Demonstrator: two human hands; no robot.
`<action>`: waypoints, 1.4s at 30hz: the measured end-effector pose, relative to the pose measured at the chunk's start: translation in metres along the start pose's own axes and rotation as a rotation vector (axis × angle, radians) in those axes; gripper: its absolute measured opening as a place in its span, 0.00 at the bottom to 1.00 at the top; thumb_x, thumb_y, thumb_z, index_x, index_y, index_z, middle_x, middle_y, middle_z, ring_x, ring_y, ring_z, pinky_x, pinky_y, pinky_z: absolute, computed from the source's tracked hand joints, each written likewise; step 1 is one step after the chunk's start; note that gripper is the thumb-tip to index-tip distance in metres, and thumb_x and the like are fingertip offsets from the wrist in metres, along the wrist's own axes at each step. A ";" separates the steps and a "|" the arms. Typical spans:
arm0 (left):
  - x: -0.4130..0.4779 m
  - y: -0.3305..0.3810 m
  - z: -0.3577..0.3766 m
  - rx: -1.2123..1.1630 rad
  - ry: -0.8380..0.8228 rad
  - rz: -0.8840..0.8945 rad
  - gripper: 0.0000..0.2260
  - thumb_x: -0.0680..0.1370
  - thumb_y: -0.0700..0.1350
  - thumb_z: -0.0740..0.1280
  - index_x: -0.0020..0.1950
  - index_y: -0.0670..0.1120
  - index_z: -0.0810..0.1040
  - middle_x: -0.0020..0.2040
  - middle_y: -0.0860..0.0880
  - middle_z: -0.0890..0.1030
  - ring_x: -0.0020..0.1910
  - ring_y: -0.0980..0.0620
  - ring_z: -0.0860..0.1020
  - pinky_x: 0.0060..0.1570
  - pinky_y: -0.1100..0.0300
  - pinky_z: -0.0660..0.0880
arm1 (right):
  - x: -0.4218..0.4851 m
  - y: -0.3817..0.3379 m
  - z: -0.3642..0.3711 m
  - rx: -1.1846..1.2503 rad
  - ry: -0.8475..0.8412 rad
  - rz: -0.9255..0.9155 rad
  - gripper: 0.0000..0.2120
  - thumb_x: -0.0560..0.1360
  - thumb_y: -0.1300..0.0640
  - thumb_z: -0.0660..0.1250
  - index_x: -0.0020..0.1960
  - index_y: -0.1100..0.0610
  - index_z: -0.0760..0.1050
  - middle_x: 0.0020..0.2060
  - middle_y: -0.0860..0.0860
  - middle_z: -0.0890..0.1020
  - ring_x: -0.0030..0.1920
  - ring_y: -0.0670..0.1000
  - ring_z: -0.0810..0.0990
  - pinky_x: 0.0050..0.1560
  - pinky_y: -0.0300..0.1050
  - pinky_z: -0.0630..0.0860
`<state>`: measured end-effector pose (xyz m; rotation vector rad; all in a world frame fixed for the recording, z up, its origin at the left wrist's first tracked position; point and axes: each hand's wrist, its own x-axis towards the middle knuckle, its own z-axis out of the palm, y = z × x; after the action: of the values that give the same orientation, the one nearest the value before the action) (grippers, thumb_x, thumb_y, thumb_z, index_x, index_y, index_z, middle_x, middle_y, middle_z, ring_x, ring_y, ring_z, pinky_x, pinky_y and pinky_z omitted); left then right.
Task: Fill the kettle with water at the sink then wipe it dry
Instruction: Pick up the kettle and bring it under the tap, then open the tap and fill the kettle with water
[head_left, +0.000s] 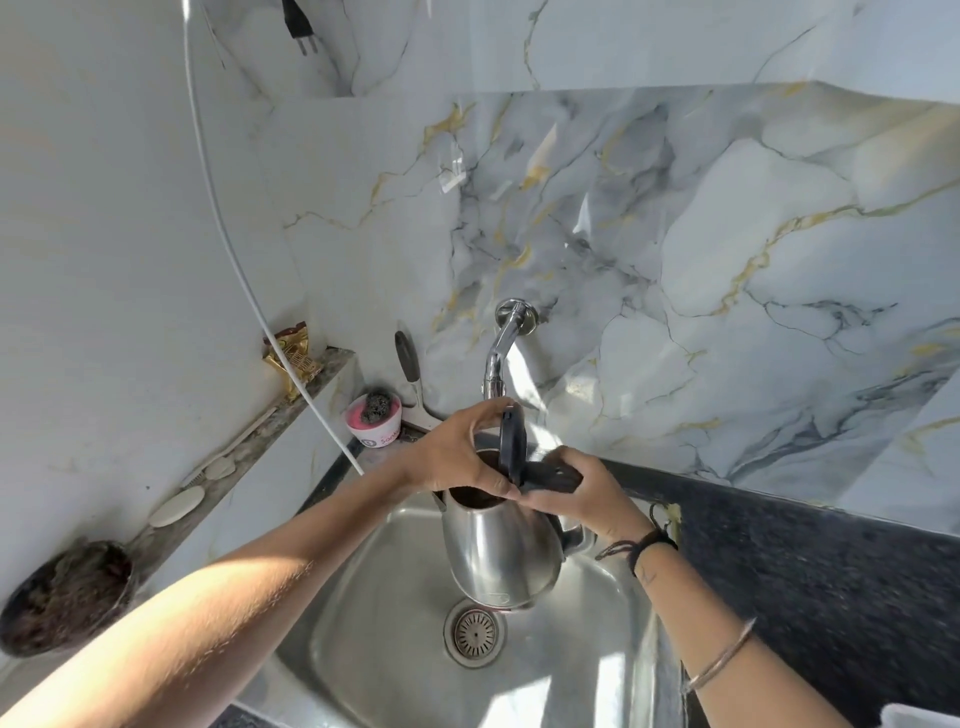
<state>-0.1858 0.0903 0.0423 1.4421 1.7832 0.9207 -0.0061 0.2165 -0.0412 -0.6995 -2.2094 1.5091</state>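
A steel kettle (496, 556) hangs over the steel sink (374, 639), just below the chrome tap (500, 358). Its black lid (513, 441) stands upright, open. My left hand (457, 447) grips the lid and the kettle's rim. My right hand (582, 493) holds the black handle (553, 475) at the kettle's top right. No water stream shows from the tap. The kettle's inside looks dark.
A pink tub with a steel scrubber (374, 413) stands at the sink's back left corner. A white cord (244, 275) hangs down the left wall. A dark bowl (65, 597) and soap pieces lie on the left ledge. Dark granite counter (810, 571) runs to the right.
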 end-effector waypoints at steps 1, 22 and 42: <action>0.001 0.000 0.001 0.001 -0.005 -0.006 0.43 0.61 0.36 0.84 0.73 0.42 0.68 0.64 0.49 0.78 0.66 0.54 0.75 0.69 0.62 0.68 | -0.003 0.000 -0.001 -0.157 0.046 -0.038 0.28 0.58 0.29 0.78 0.50 0.44 0.79 0.44 0.41 0.86 0.46 0.40 0.84 0.48 0.39 0.80; 0.016 -0.025 -0.026 0.003 0.506 -0.060 0.15 0.78 0.58 0.68 0.56 0.48 0.81 0.49 0.51 0.85 0.53 0.52 0.83 0.57 0.52 0.79 | 0.000 0.035 0.032 -0.533 0.629 -0.025 0.20 0.60 0.34 0.68 0.23 0.40 0.60 0.20 0.38 0.64 0.24 0.40 0.66 0.28 0.29 0.55; 0.098 -0.044 0.007 0.158 0.575 -0.355 0.21 0.69 0.60 0.76 0.44 0.46 0.72 0.43 0.50 0.75 0.35 0.56 0.75 0.37 0.55 0.74 | 0.074 0.081 0.046 -0.520 0.658 0.082 0.17 0.60 0.40 0.77 0.31 0.52 0.77 0.29 0.46 0.81 0.33 0.50 0.80 0.31 0.41 0.72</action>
<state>-0.2199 0.1809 -0.0048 0.9446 2.4809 1.0890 -0.0761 0.2504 -0.1312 -1.2419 -2.0382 0.5718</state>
